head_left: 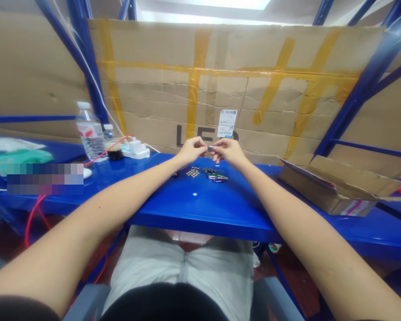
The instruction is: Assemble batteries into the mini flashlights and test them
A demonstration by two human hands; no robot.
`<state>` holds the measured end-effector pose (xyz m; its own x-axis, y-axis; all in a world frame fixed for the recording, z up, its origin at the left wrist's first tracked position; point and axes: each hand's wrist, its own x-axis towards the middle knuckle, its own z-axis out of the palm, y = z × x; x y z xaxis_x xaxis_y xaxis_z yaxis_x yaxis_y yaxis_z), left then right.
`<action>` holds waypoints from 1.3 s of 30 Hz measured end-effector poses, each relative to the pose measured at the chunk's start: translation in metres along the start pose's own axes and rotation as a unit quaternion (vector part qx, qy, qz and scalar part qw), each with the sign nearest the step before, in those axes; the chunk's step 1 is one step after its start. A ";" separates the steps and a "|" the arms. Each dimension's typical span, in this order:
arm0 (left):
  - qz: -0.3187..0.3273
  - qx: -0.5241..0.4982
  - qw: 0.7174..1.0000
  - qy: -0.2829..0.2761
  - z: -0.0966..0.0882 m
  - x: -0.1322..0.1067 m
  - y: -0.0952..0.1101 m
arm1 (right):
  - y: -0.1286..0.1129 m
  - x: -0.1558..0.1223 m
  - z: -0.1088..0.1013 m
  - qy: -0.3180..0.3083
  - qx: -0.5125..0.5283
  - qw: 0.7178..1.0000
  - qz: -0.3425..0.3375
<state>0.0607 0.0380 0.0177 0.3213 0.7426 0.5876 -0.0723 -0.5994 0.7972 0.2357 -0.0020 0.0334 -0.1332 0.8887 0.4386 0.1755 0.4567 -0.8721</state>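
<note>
Both my hands meet in front of me, raised over the far part of the blue table [200,207]. Between their fingertips is a small dark piece with a silvery edge [210,149]; its kind is too small to make out. My left hand [193,150] pinches it from the left, and my right hand [230,150] grips it from the right. Below them lie several small round metallic pieces [193,171] in a cluster, with a darker cluster [209,170] beside it. Slim shiny green and purple items [217,177] rest just in front.
A taped cardboard sheet [153,98] stands behind the table. On the left are a water bottle [89,133], a small bottle of dark liquid [113,149], a white power strip [137,151] and red cables [31,218]. An open cardboard box [324,187] sits on the right.
</note>
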 end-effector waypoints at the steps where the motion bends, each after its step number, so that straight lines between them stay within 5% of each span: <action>1: 0.007 0.011 1.000 -0.001 0.000 0.000 -0.001 | 0.000 0.000 0.000 0.001 -0.009 1.000 -0.001; 20: 0.067 0.166 0.983 -0.042 -0.001 -0.003 -0.005 | -0.006 -0.005 -0.004 -0.039 -0.120 0.992 -0.001; 28: 0.057 0.133 0.986 -0.080 -0.004 0.000 -0.004 | -0.004 -0.005 0.000 -0.040 -0.160 0.986 0.033; 39: 0.001 0.127 0.992 0.006 -0.014 0.004 -0.003 | -0.002 -0.003 -0.002 -0.046 -0.202 0.977 0.041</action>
<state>0.0489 0.0466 0.0199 0.3102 0.7434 0.5925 0.1679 -0.6563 0.7355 0.2376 -0.0060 0.0344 -0.1861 0.9245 0.3326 0.5584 0.3780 -0.7384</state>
